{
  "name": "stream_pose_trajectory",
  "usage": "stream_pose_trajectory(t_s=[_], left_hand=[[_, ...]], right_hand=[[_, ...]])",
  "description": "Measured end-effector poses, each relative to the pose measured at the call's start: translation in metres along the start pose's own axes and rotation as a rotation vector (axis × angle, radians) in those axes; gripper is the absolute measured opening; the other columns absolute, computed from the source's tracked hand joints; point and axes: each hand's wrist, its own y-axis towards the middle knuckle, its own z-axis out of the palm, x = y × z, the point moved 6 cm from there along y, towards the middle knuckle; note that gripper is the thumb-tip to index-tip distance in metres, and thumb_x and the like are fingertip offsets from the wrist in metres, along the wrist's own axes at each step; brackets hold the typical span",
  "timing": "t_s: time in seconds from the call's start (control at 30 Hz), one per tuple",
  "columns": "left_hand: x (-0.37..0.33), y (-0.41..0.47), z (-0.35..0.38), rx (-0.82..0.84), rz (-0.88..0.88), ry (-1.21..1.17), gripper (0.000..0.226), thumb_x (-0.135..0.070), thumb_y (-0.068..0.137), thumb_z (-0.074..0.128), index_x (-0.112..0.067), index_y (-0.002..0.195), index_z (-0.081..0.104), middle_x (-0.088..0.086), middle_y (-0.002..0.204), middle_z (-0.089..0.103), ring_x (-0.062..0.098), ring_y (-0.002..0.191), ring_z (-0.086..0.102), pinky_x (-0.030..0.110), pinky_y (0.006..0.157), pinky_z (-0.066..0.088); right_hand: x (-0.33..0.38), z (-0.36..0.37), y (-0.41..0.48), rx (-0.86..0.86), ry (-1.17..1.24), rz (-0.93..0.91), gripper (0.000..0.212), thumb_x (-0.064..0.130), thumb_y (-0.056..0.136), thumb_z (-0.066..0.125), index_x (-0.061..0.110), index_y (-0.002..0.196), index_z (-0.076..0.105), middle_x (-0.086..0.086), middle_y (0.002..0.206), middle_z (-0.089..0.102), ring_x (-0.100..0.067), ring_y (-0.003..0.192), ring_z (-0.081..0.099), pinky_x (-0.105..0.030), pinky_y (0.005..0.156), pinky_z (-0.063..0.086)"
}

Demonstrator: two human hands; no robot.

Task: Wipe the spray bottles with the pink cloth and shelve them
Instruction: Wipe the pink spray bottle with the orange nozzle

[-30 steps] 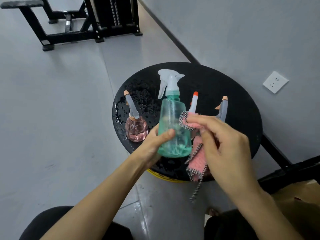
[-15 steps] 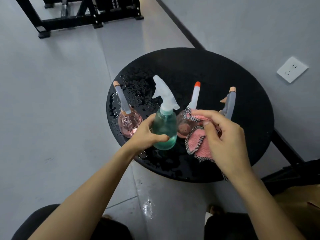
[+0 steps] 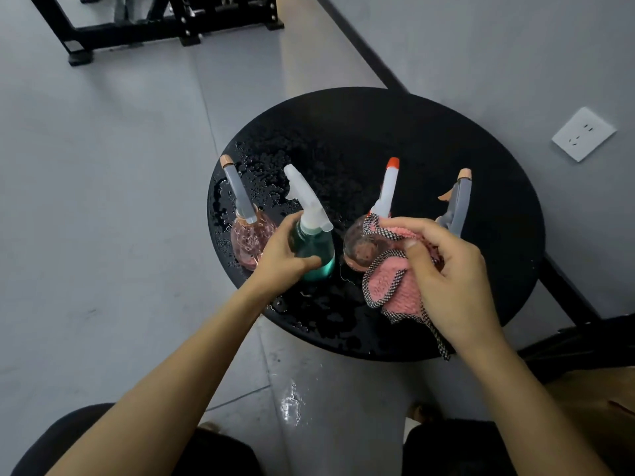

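Several spray bottles stand on a round black table (image 3: 429, 139). My left hand (image 3: 281, 259) grips the green bottle (image 3: 316, 249) with a white trigger head, which stands on the wet tabletop. My right hand (image 3: 450, 280) holds the pink cloth (image 3: 391, 283) with a checked border, bunched against a clear pink bottle (image 3: 357, 249) with an orange-tipped nozzle. To the left stands a round pink bottle (image 3: 245, 235) with a grey sprayer. A fourth grey sprayer (image 3: 458, 204) shows behind my right hand; its body is hidden.
Water drops cover the table's left and near parts. A wet patch (image 3: 292, 403) lies on the grey floor below. A black metal frame (image 3: 165, 25) stands at the far left. A white wall socket (image 3: 582, 134) is on the right wall. No shelf is in view.
My left hand has lowered the green bottle from mid-air onto the table. My right hand has moved the cloth off it and onto the orange-tipped bottle.
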Motion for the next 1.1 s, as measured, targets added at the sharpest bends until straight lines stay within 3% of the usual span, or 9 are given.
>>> stream_pose_trajectory(t_s=[0.1,0.27,0.33,0.47,0.63,0.77,0.9,0.97,1.1], left_hand=[[-0.009,-0.021,-0.002,-0.079,0.0,0.137,0.079,-0.01,0.066,0.078,-0.014,0.135,0.039,-0.006,0.121,0.054,0.005,0.108,0.055,0.017,0.093,0.043],[-0.057,-0.082,-0.007,-0.351,0.099,0.199,0.027,-0.01,0.078,0.067,-0.017,0.1,0.052,-0.001,0.095,0.06,0.018,0.087,0.059,0.038,0.078,0.053],[-0.082,-0.091,-0.005,-0.225,0.151,-0.043,0.022,-0.021,0.079,0.067,-0.021,0.099,0.06,-0.005,0.095,0.067,0.014,0.09,0.064,0.036,0.083,0.054],[-0.11,-0.093,0.011,0.155,0.126,-0.466,0.041,-0.038,0.078,0.072,-0.019,0.114,0.065,0.006,0.12,0.067,0.023,0.116,0.06,0.038,0.101,0.045],[-0.12,-0.098,0.013,0.126,0.087,-0.667,0.014,-0.013,0.081,0.063,-0.005,0.093,0.062,0.004,0.084,0.072,0.013,0.077,0.068,0.022,0.073,0.055],[-0.127,-0.099,0.006,0.011,0.185,-0.51,0.005,-0.01,0.088,0.056,-0.009,0.088,0.051,-0.002,0.066,0.066,0.01,0.061,0.062,0.024,0.064,0.055],[-0.135,-0.101,-0.004,-0.133,0.345,-0.242,0.011,-0.014,0.091,0.06,-0.014,0.085,0.051,-0.009,0.057,0.055,0.012,0.054,0.051,0.029,0.052,0.045],[-0.136,-0.1,-0.006,-0.151,0.358,-0.181,0.008,-0.02,0.087,0.06,-0.018,0.084,0.053,-0.012,0.058,0.054,0.012,0.056,0.05,0.033,0.053,0.043],[-0.138,-0.098,-0.001,-0.057,0.34,-0.075,0.01,-0.029,0.089,0.062,-0.021,0.083,0.061,-0.015,0.068,0.059,0.001,0.064,0.053,0.018,0.059,0.042]], right_hand=[[0.005,-0.002,-0.001,0.016,0.096,0.028,0.031,0.003,0.095,0.052,0.024,0.108,0.071,0.015,0.103,0.071,-0.003,0.102,0.064,-0.032,0.094,0.051],[0.026,0.001,-0.003,0.131,0.214,0.005,0.029,0.01,0.085,0.071,0.023,0.111,0.067,0.009,0.109,0.07,-0.01,0.109,0.063,-0.045,0.101,0.047],[0.038,0.003,-0.005,0.148,0.203,-0.031,0.029,0.015,0.082,0.073,0.024,0.109,0.065,0.009,0.108,0.069,-0.011,0.109,0.062,-0.046,0.1,0.047],[0.051,0.006,-0.013,0.196,0.13,-0.038,0.027,0.021,0.084,0.073,0.02,0.108,0.059,0.007,0.107,0.065,-0.012,0.107,0.059,-0.043,0.098,0.046],[0.059,0.005,-0.02,0.282,0.133,-0.001,0.016,0.016,0.086,0.07,0.014,0.101,0.067,-0.002,0.095,0.07,-0.021,0.091,0.067,-0.049,0.089,0.051],[0.053,-0.006,-0.016,0.264,0.11,0.034,0.013,0.019,0.086,0.07,0.019,0.099,0.073,0.001,0.092,0.073,-0.018,0.089,0.069,-0.046,0.088,0.054],[0.048,-0.018,-0.008,0.214,0.098,0.029,0.013,0.015,0.084,0.071,0.022,0.094,0.075,0.007,0.08,0.074,-0.008,0.076,0.069,-0.028,0.071,0.054],[0.049,-0.021,-0.006,0.184,0.086,0.022,0.013,0.015,0.084,0.071,0.02,0.095,0.075,0.002,0.084,0.075,-0.013,0.08,0.071,-0.033,0.077,0.058],[0.053,-0.025,-0.004,0.169,0.085,-0.004,0.011,0.014,0.086,0.069,0.018,0.095,0.074,-0.014,0.085,0.072,-0.04,0.078,0.067,-0.054,0.07,0.056]])
